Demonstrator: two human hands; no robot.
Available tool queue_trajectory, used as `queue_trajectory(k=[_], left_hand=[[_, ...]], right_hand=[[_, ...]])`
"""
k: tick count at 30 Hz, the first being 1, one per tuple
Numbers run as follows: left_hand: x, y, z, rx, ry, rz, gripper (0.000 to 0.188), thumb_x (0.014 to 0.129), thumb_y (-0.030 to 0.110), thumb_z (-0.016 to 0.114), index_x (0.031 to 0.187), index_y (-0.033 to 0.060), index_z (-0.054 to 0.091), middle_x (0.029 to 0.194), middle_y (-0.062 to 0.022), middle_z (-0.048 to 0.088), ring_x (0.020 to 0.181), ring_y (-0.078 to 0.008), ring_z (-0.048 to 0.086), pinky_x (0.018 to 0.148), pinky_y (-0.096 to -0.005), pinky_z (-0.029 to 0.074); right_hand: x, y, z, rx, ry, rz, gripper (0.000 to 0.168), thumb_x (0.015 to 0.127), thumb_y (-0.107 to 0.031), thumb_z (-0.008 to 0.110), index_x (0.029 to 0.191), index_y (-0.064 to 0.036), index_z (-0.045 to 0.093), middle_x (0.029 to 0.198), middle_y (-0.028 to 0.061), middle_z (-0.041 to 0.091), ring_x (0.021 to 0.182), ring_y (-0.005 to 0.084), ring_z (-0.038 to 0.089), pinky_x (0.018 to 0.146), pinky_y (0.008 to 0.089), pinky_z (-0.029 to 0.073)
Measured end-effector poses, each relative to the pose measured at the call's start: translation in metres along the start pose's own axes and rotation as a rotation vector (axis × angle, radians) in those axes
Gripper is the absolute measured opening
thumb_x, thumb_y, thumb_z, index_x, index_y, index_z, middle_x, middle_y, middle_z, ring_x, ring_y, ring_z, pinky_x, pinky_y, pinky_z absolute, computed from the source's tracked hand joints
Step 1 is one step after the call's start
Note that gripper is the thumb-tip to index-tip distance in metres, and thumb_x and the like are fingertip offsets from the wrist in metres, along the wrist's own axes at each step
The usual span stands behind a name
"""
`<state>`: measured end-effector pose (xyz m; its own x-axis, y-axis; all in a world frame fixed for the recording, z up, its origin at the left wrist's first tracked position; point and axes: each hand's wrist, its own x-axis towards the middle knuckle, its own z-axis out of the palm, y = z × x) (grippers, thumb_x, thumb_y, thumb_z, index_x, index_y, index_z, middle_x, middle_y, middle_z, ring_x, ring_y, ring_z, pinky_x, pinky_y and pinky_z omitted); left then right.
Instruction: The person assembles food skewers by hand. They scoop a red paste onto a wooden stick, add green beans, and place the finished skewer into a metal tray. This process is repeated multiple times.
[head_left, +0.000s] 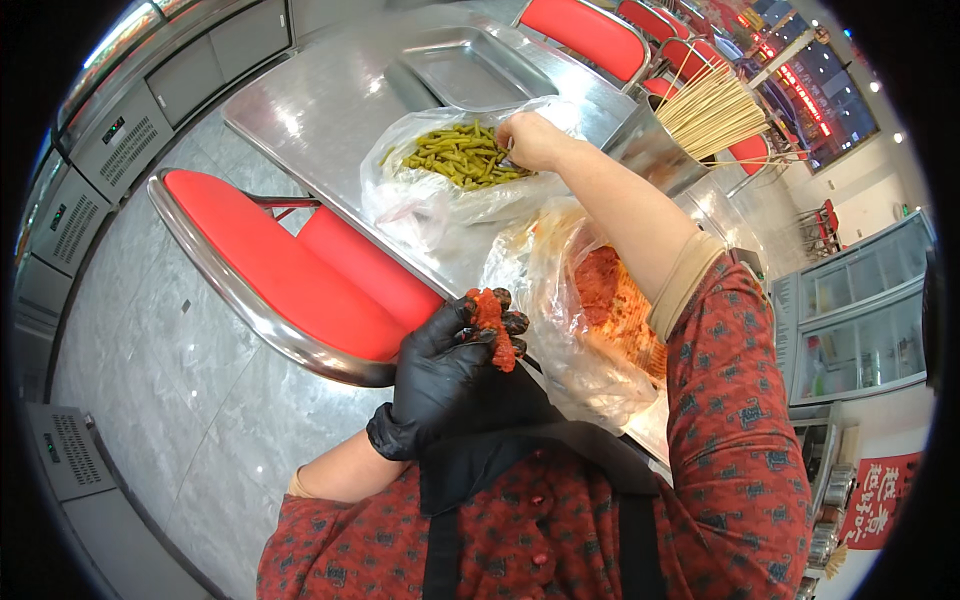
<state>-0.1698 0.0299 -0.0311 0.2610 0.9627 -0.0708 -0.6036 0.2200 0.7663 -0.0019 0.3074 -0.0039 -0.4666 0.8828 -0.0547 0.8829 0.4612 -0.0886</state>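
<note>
My left hand (450, 360), in a black glove, holds a strip of red, sauce-coated meat (495, 330) near my chest, its fingertips smeared red. Bare, my right hand (534, 142) reaches to the right edge of a heap of cut green beans (465, 156) in an open clear plastic bag (405, 191); whether its fingers hold anything cannot be made out. Closer to me on the metal table (315, 135) lies a second plastic bag (555, 322) with red marinated meat (622, 307), partly behind my right forearm.
A steel tray (480, 71) lies beyond the beans. To the right stands a metal container (652, 146) full of bamboo skewers (712, 112). A red chair (277, 277) is against the table's left side, with more red chairs (589, 37) behind.
</note>
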Motion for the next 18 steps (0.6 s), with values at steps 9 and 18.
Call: queue_trajectory(k=[9,18], left_hand=[[0.001,0.0,0.001,0.0,-0.025,0.101,0.046,0.086,0.01,0.051,0.128,-0.0054,0.043,0.115,-0.0174,0.058,0.106,-0.026,0.059,0.093,-0.0372,0.046],[0.002,-0.004,0.022,0.205,-0.2,0.154,0.04,0.091,0.002,0.049,0.13,-0.0042,0.042,0.12,-0.0142,0.056,0.108,-0.02,0.056,0.094,-0.0325,0.045]], right_hand=[[-0.059,-0.02,-0.044,0.175,0.124,0.007,0.014,0.076,-0.009,0.061,0.085,0.002,0.061,0.071,0.0126,0.063,0.068,0.0194,0.062,0.063,0.033,0.049],[-0.251,-0.075,-0.065,0.557,0.359,-0.23,0.017,0.074,0.004,0.063,0.091,0.002,0.064,0.082,0.0071,0.064,0.066,0.0107,0.059,0.059,0.0223,0.048]])
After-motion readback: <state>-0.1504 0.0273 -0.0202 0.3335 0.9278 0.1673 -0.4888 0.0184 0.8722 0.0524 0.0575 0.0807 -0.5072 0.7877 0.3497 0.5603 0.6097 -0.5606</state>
